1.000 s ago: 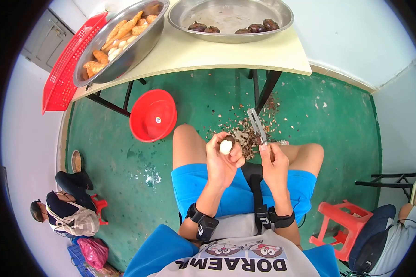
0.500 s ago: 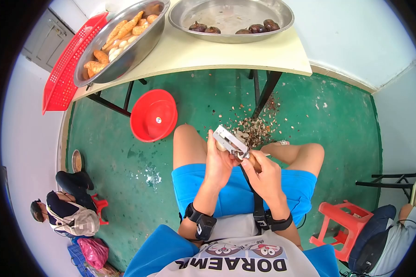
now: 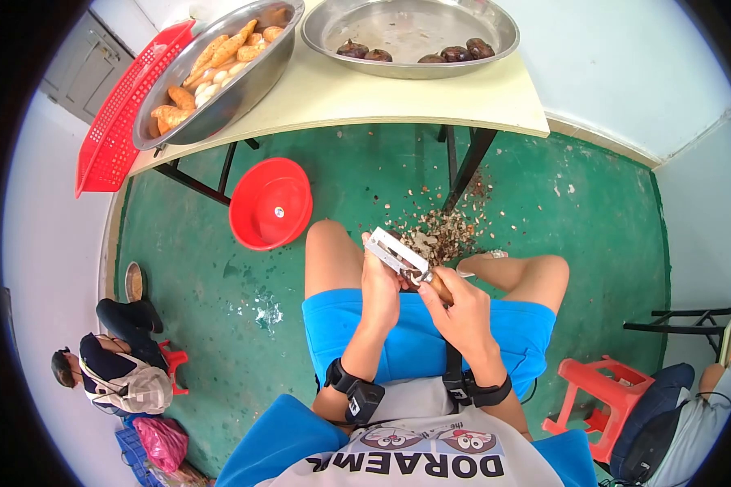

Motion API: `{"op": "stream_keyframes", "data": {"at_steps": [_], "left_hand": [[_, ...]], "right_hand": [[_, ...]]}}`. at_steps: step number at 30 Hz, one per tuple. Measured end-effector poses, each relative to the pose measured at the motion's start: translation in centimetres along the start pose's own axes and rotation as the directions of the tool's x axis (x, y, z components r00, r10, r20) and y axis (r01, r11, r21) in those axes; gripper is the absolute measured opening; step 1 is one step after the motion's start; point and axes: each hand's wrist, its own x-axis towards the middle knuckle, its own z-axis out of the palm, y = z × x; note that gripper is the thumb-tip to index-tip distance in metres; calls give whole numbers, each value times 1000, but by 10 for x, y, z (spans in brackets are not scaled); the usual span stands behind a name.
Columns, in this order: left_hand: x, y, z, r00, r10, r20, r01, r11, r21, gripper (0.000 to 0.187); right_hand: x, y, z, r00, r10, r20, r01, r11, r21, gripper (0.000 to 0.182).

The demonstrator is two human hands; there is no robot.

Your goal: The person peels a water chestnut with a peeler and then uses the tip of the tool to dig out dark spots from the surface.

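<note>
My right hand (image 3: 465,312) is closed around the wooden handle of a metal peeler (image 3: 398,250), whose wide flat head points up and to the left. My left hand (image 3: 379,294) is curled beneath that head, holding a dark-skinned water chestnut (image 3: 408,283). Most of the water chestnut is hidden by the peeler and my fingers. Both hands meet above my lap, between my knees. Below them, a heap of brown and pale peelings (image 3: 439,237) lies on the green floor.
On the table (image 3: 398,101) stand a steel tray (image 3: 414,69) with several dark water chestnuts and a steel basin (image 3: 260,93) of peeled orange and white pieces. A red basket (image 3: 110,134) leans beside it. A red basin (image 3: 248,215), red stool (image 3: 597,398) and seated person (image 3: 114,357) are around me.
The peeler has shifted slightly left and down, its head now covering more of my left fingers. The pale surface seen under it before is hidden. My right hand has moved a little left.
</note>
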Motion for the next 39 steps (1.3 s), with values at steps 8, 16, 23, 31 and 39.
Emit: {"op": "stream_keyframes", "data": {"at_steps": [8, 16, 23, 31, 39], "left_hand": [[3, -6, -9, 999, -1, -39, 1, 1000, -2, 40], [3, -5, -5, 981, 193, -27, -193, 981, 6, 20], [2, -4, 0, 983, 179, -48, -178, 984, 29, 16], [4, -9, -2, 961, 272, -50, -264, 956, 130, 15], [0, -7, 5, 983, -30, 183, 63, 982, -176, 34]], "right_hand": [[-1, -2, 2, 1000, 7, -2, -7, 1000, -12, 25], [-4, -6, 6, 997, 70, 28, -72, 996, 54, 24], [-4, -10, 6, 979, 196, 51, -200, 977, 72, 28], [-4, -13, 12, 958, 274, 83, -284, 949, 138, 27], [10, 31, -6, 903, 415, -110, -382, 894, 233, 28]]}}
